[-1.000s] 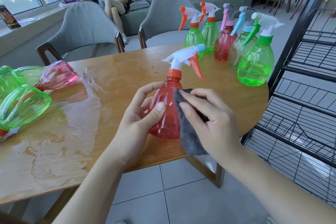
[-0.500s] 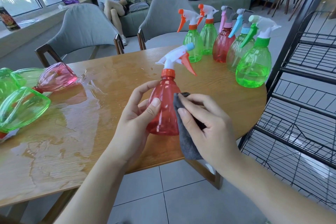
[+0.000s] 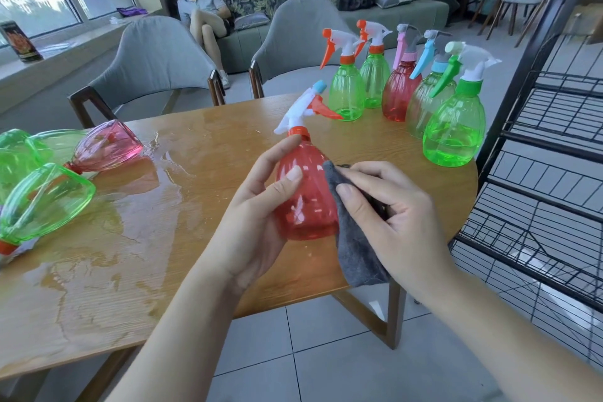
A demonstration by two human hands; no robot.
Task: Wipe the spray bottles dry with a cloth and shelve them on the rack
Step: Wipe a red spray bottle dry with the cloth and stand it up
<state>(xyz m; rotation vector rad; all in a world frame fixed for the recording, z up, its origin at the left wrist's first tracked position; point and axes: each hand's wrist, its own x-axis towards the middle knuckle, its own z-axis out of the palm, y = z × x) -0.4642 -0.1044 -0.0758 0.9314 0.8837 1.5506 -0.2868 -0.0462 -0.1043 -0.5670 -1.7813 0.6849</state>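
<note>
Left hand (image 3: 257, 202) grips the red bottle (image 3: 305, 196) above the table's near edge; right hand (image 3: 396, 215) pinches the grey cloth (image 3: 354, 238) against its side. I'd rotate the bottle, wiping downward, trigger too.

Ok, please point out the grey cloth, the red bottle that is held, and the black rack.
grey cloth (image 3: 357, 248): head view, hanging lower part.
red bottle (image 3: 306, 202): head view, body.
black rack (image 3: 538, 140): head view, shelf front bar.
</note>
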